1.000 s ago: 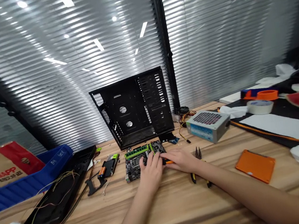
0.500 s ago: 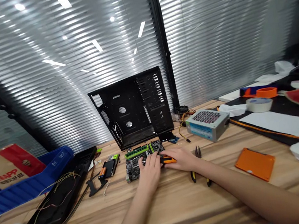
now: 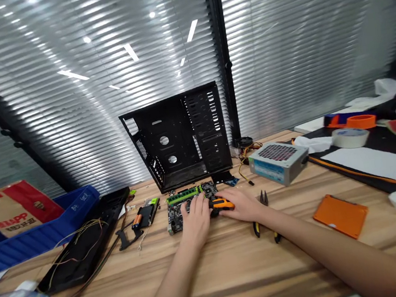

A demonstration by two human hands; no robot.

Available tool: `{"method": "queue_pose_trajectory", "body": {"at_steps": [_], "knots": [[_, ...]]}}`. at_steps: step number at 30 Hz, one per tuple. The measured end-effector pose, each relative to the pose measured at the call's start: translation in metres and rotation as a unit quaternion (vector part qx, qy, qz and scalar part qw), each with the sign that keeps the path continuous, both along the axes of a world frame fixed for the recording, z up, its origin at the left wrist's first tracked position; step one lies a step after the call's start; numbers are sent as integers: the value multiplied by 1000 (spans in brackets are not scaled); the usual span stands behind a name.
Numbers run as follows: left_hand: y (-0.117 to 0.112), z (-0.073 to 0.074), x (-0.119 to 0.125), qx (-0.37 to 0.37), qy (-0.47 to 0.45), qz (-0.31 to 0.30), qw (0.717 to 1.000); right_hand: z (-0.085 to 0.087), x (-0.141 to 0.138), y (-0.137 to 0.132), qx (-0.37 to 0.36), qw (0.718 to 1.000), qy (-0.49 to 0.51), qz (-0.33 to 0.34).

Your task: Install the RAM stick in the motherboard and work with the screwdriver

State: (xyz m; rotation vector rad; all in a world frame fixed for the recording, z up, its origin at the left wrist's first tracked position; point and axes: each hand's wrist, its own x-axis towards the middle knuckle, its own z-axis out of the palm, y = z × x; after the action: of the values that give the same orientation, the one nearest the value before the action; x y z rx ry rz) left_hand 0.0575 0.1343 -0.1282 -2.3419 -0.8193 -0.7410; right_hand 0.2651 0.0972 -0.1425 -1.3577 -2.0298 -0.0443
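A motherboard (image 3: 176,216) with green memory slots lies flat on the wooden table in front of me. My left hand (image 3: 196,220) grips it from the near side, thumb and bent fingers over its middle; what lies under the fingertips is hidden. From the right, my right hand (image 3: 240,204) is closed around an orange-and-black screwdriver (image 3: 223,203). Its handle lies low over the board's right part and points towards my left fingers. The screwdriver's tip cannot be seen. Pliers (image 3: 263,199) with yellow-and-black handles lie partly under my right forearm.
An open black computer case (image 3: 178,141) stands behind the board. Right of it sits a power supply (image 3: 278,162) with cables. An orange drive-shaped plate (image 3: 341,216) lies at right. Leftward are a black panel (image 3: 87,250), a blue bin (image 3: 49,241) and small parts with a battery (image 3: 137,221).
The view has shifted slightly, so most things sit a little further right and higher. The screwdriver handle shows more between my hands; both hands remain at the motherboard.
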Motion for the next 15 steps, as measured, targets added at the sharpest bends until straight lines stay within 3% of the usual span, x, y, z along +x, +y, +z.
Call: {"method": "queue_pose_trajectory", "body": {"at_steps": [15], "knots": [[0,1,-1,25,7,-1,1000,2,-2,1,15,994,-40,-103]]}}
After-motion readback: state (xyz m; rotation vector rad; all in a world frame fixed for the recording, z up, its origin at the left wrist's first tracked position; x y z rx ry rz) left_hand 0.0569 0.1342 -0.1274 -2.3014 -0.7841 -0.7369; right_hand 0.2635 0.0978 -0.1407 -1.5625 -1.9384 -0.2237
